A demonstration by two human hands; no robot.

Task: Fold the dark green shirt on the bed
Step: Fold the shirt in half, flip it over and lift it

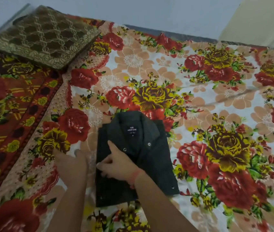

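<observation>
We see the dark green shirt (153, 164) lying on the bed, on a flowered bedsheet (199, 97), near the lower middle of our view. It is folded into a tidy upright rectangle with the collar at the far end. The neck label (131, 129) faces up, and a metal snap (149, 144) shows below the collar. Our right hand (117, 163), with a red thread (135, 177) at the wrist, rests on the left half of the shirt. Its thumb is stretched out along the cloth and its fingers are bent down at the shirt's left edge; we cannot tell whether they pinch the cloth or only press on it. Our left hand (72, 163) is blurred, just beside that edge, fingers spread over the sheet and holding nothing. A brown patterned cushion (44, 37) lies well apart at the far left corner.
</observation>
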